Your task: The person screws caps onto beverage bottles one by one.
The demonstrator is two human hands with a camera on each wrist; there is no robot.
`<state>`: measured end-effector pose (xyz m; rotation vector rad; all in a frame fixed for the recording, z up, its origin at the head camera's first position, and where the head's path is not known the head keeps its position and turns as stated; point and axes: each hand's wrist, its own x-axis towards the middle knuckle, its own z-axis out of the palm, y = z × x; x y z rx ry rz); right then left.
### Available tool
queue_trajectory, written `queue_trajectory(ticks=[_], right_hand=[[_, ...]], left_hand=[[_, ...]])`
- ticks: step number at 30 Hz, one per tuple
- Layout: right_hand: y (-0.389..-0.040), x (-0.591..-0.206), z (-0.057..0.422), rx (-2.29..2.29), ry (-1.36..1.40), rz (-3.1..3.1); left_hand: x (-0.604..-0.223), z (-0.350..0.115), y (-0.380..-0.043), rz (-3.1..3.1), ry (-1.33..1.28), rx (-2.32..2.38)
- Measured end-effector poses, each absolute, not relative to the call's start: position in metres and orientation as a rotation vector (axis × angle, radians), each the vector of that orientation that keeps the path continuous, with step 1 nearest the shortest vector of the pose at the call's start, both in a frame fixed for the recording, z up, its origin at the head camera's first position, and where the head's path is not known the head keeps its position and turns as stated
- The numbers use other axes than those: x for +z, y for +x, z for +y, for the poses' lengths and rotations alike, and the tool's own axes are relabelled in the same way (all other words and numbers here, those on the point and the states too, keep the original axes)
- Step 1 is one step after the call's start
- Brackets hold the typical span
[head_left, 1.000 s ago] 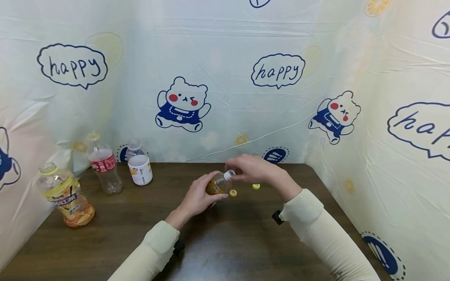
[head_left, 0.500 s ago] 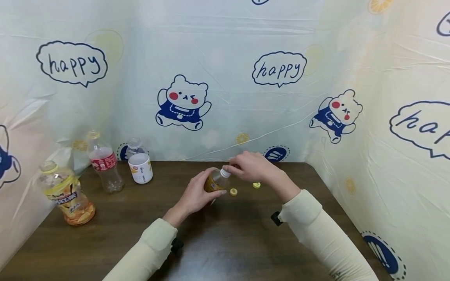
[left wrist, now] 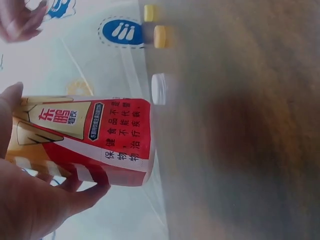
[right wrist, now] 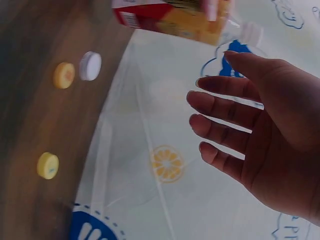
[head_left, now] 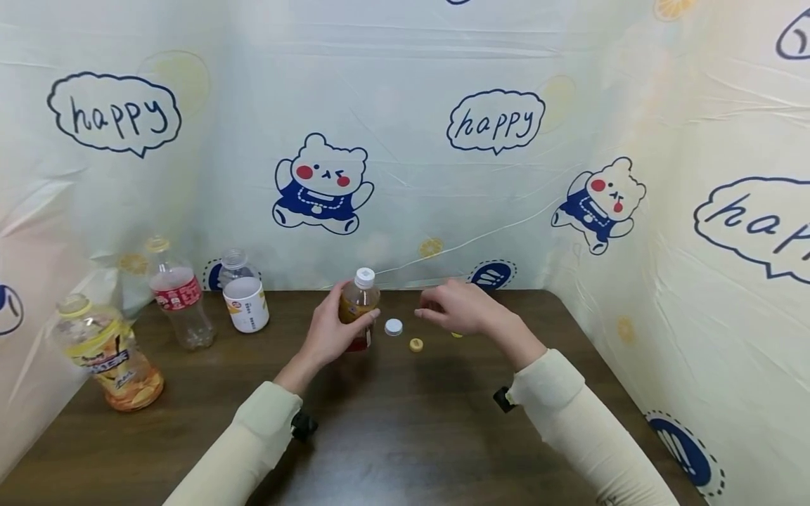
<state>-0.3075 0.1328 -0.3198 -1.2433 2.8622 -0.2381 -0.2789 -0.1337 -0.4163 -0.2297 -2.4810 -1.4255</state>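
My left hand [head_left: 332,325] grips a drink bottle [head_left: 356,307] around its side, fingers on one side and thumb on the other. The bottle stands upright in the head view, with a white cap [head_left: 364,277] on its neck. Its red and yellow label [left wrist: 100,135] with Chinese print shows in the left wrist view. To the right, my right hand [head_left: 458,307] hovers over the table, apart from the bottle. Its fingers [right wrist: 225,107] are loosely bent and hold nothing. A loose white cap [head_left: 394,327] lies on the table between the hands.
One yellow cap [head_left: 415,345] lies near the white one; another yellow cap [right wrist: 48,165] is partly covered by my right hand in the head view. Three capless bottles stand left: an orange-labelled one [head_left: 114,358], a red-labelled one [head_left: 180,299], a white-labelled one [head_left: 245,302]. A printed curtain [head_left: 405,211] borders the brown table [head_left: 405,436].
My right hand has let go of the bottle's cap and moved slightly right. My left hand has swung the tilted bottle upright and to the left, so the loose white cap shows.
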Motion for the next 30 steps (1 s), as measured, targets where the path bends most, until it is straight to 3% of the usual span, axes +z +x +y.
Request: queue_trajectory(ticks=[9,30], right_hand=[[-0.316,-0.348,0.143,-0.191,-1.090,2.855],[-0.330,-0.397,0.145,-0.196,-1.017,2.748]], left_hand=[[-0.413,-0.148,-0.301,-2.472,-0.098,-1.519],[-0.423,-0.164,-0.347,-2.370,0.110,-1.552]])
